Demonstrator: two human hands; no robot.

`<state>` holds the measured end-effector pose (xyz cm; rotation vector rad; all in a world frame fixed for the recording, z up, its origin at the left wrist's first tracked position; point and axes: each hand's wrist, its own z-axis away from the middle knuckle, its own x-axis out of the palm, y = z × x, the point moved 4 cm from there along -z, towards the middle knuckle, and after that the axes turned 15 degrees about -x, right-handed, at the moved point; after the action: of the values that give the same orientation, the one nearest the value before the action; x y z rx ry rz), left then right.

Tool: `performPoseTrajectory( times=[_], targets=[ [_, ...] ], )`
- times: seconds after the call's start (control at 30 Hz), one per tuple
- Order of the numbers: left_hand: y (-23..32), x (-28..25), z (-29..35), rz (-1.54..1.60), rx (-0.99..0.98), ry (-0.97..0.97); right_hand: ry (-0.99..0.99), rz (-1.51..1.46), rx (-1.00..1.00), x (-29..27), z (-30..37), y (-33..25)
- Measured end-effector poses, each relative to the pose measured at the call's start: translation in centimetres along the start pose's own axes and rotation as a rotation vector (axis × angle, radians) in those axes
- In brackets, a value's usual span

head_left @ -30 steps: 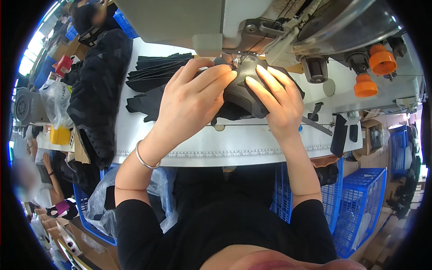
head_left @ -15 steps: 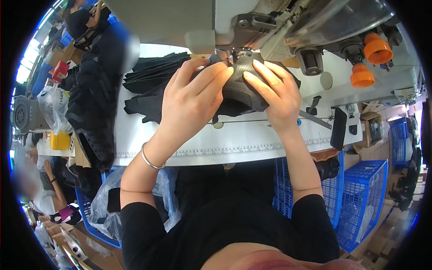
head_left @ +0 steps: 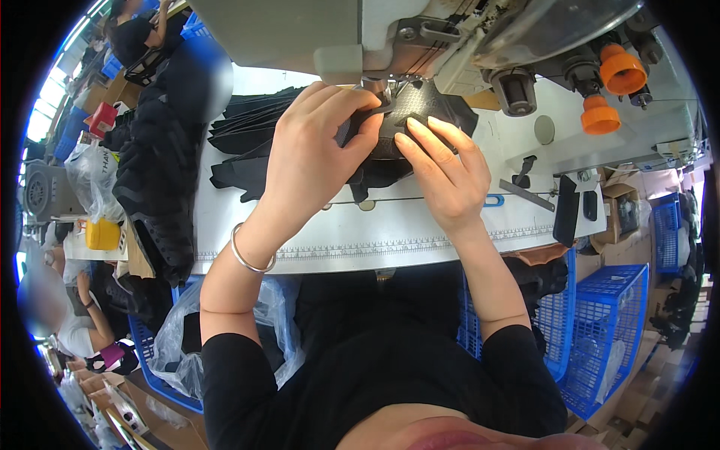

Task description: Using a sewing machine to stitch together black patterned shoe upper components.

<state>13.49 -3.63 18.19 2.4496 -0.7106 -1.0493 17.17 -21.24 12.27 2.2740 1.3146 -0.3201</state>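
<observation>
A black textured fabric piece [head_left: 442, 105], which looks like a shoe upper, lies under the needle area of a sewing machine [head_left: 292, 34]. At its left side my left hand [head_left: 311, 142] is closed, pinching a dark strip or edge of the piece between thumb and index finger. My right hand [head_left: 450, 180] lies with stretched fingers on the near right part of the piece, pressing it from above. The machine head and my fingers partly hide the needle. Left of my left hand, a fanned stack of flat black cut pieces [head_left: 241, 127] rests on the white table [head_left: 360, 244].
A printed ruler strip [head_left: 330, 251] runs along the table's front edge. Right of my right hand lie a blue-handled tool [head_left: 493, 200], a metal strip [head_left: 529, 195] and a black block [head_left: 565, 208]. Blue crates [head_left: 604, 337] stand lower right; black goods [head_left: 154, 150] hang at left. Other people sit further left.
The black piece has shifted and turned under the machine. My left hand has gone from lying on it to pinching its edge; my right hand has moved slightly nearer and left.
</observation>
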Motion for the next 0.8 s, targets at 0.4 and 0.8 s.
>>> performPoseTrajectory(
  times=[0.4, 0.8],
  targets=[
    [-1.0, 1.3, 1.3, -0.143, 0.329, 0.132, -0.009, -0.038, -0.007, -0.2, -0.2, 0.3],
    [-0.6, 1.8, 1.7, -0.21, 0.371, 0.199, -0.02, -0.051, -0.024, -0.2, -0.1, 0.8]
  ],
)
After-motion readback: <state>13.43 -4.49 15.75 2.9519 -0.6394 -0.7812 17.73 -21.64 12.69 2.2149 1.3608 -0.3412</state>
